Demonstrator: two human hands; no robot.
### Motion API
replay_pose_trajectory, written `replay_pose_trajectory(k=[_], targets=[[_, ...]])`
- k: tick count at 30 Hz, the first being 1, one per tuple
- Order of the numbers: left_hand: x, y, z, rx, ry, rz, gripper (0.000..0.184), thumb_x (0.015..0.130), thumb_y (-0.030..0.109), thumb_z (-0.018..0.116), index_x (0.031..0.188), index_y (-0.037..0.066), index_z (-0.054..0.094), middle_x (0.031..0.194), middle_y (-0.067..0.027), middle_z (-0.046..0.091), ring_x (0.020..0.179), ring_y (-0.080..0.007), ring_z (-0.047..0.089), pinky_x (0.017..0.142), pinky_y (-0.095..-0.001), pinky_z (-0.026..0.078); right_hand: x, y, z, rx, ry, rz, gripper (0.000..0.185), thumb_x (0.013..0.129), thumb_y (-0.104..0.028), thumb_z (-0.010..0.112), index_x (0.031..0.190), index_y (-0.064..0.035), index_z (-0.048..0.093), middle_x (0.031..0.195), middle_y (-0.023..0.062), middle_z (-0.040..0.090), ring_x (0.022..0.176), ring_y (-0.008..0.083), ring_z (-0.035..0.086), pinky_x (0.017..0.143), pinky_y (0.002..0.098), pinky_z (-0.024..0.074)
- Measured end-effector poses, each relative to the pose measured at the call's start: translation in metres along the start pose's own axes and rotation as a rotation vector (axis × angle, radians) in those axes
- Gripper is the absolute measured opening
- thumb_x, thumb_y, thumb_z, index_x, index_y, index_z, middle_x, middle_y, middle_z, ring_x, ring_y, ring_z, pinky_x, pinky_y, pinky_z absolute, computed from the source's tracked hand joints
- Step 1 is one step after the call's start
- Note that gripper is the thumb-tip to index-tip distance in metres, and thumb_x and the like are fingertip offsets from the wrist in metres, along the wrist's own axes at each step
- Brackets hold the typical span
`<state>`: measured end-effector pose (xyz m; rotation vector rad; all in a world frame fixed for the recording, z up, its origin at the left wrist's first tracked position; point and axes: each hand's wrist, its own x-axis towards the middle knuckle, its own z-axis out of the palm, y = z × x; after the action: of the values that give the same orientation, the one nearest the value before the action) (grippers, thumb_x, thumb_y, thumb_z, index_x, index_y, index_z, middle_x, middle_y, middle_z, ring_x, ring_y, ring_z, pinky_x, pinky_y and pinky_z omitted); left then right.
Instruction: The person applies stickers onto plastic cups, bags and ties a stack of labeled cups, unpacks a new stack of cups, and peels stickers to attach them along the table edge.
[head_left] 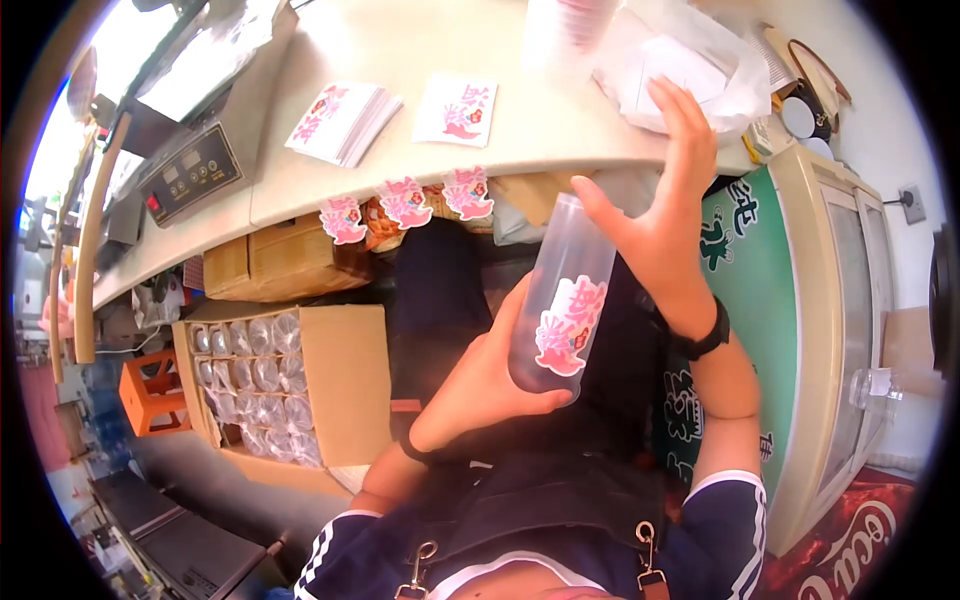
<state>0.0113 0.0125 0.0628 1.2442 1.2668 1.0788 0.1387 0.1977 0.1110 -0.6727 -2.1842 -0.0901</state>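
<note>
My left hand (480, 370) is wrapped round the lower part of a clear plastic cup (545, 255), which is tilted over my lap. A pink-and-white sticker (570, 330) with characters sits on the cup's side. My right hand (660, 210) is open beside the cup's upper end, thumb and fingers spread. Its thumb is close to the rim; whether it touches, I cannot tell. Along the front edge of the table hang three similar loose stickers (404, 203). Behind them on the table lie a stack of sticker cards (335, 120) and a smaller pile of cards (457, 110).
An open carton (345, 370) of wrapped clear cups stands at my left, near an orange stool (150, 392). A machine with a control panel (190, 175) occupies the table's left. At the back right are stacked cups (570, 25) and a white plastic bag (735, 45). A green-sided cabinet (745, 270) borders my right.
</note>
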Motion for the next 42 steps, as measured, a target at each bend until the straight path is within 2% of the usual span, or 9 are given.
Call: replay_pose_trajectory(k=[2, 5, 9, 11, 14, 22, 24, 29, 42], targets=[[0.0, 0.002, 0.003, -0.027, 0.119, -0.006, 0.116, 0.065, 0.017, 0.084, 0.153, 0.01, 0.01, 0.135, -0.0202, 0.053, 0.124, -0.0286, 0.054, 0.103, -0.0377, 0.042, -0.009, -0.015, -0.003, 0.275, 0.088, 0.106, 0.088, 0.074, -0.046, 0.075, 0.143, -0.0084, 0.035, 0.147, 0.0172, 0.035, 0.14, 0.0389, 0.027, 0.11, 0.0643, 0.01], [0.003, 0.006, -0.001, -0.113, 0.158, 0.023, 0.117, 0.064, 0.017, 0.086, 0.153, 0.009, 0.01, 0.14, -0.0188, 0.047, 0.128, -0.0277, 0.05, 0.103, -0.0383, 0.043, -0.045, -0.044, 0.001, 0.406, -0.103, -0.006, 0.095, 0.072, -0.037, 0.08, 0.146, -0.0081, 0.028, 0.15, 0.0256, 0.027, 0.14, 0.0445, 0.025, 0.108, 0.0688, 0.0115], [0.008, 0.003, 0.004, -0.178, 0.212, 0.119, 0.115, 0.065, 0.014, 0.084, 0.153, 0.007, 0.01, 0.143, -0.0173, 0.042, 0.131, -0.0265, 0.046, 0.103, -0.0389, 0.043, -0.059, -0.059, -0.01, 0.772, -0.211, 0.279, 0.115, 0.068, -0.027, 0.085, 0.152, -0.0064, 0.009, 0.151, 0.0277, 0.024, 0.141, 0.0418, 0.026, 0.113, 0.0522, 0.0243], [0.01, 0.007, 0.004, -0.238, 0.237, 0.149, 0.112, 0.067, 0.012, 0.084, 0.152, 0.006, 0.011, 0.143, -0.0166, 0.041, 0.131, -0.0251, 0.045, 0.103, -0.0386, 0.043, -0.055, -0.061, -0.016, 1.086, -0.497, 0.485, 0.121, 0.07, -0.024, 0.086, 0.154, -0.0064, 0.001, 0.149, 0.0254, 0.031, 0.137, 0.0357, 0.036, 0.112, 0.0416, 0.03], [0.011, 0.018, -0.003, -0.214, 0.226, 0.158, 0.114, 0.067, 0.014, 0.085, 0.152, 0.005, 0.01, 0.142, -0.0169, 0.042, 0.129, -0.0249, 0.047, 0.102, -0.0386, 0.043, -0.035, -0.047, -0.029, 1.252, -0.734, 0.581, 0.12, 0.073, -0.022, 0.084, 0.154, -0.0079, -0.003, 0.145, 0.0231, 0.04, 0.133, 0.0308, 0.044, 0.11, 0.0407, 0.0331], [0.009, 0.015, -0.009, -0.095, 0.276, 0.233, 0.117, 0.067, 0.018, 0.086, 0.152, 0.004, 0.008, 0.14, -0.0173, 0.043, 0.127, -0.0257, 0.048, 0.102, -0.0389, 0.043, -0.023, -0.043, -0.039, 1.195, -0.773, 0.441, 0.106, 0.083, -0.02, 0.074, 0.155, -0.0097, -0.003, 0.144, 0.0194, 0.042, 0.133, 0.0292, 0.044, 0.112, 0.0433, 0.0315], [0.006, 0.018, -0.012, -0.162, 0.288, 0.203, 0.116, 0.067, 0.018, 0.086, 0.151, 0.004, 0.008, 0.139, -0.0179, 0.044, 0.126, -0.0263, 0.05, 0.101, -0.0389, 0.044, -0.019, -0.05, -0.042, 1.181, -0.703, 0.433, 0.1, 0.084, -0.017, 0.072, 0.155, -0.0097, 0.002, 0.145, 0.0173, 0.04, 0.128, 0.0269, 0.047, 0.11, 0.0424, 0.0328], [0.001, 0.015, -0.011, -0.157, 0.515, 0.263, 0.115, 0.067, 0.013, 0.085, 0.149, 0.003, 0.005, 0.135, -0.0189, 0.045, 0.123, -0.0252, 0.051, 0.098, -0.0376, 0.046, -0.024, -0.059, -0.049, 0.84, -0.5, 0.279, 0.053, 0.082, -0.009, 0.07, 0.133, -0.005, 0.055, 0.133, 0.0126, 0.054, 0.118, 0.0265, 0.054, 0.102, 0.0363, 0.0407], [0.007, 0.006, -0.001, 0.102, 0.815, 0.46, 0.119, 0.064, 0.009, 0.087, 0.146, -0.004, 0.002, 0.13, -0.0182, 0.039, 0.122, -0.0258, 0.048, 0.098, -0.0397, 0.044, -0.038, -0.088, -0.044, 0.851, -0.258, 0.36, 0.026, 0.079, -0.002, 0.07, 0.105, -0.0041, 0.07, 0.114, 0.0099, 0.062, 0.101, 0.024, 0.058, 0.087, 0.0327, 0.0468]])
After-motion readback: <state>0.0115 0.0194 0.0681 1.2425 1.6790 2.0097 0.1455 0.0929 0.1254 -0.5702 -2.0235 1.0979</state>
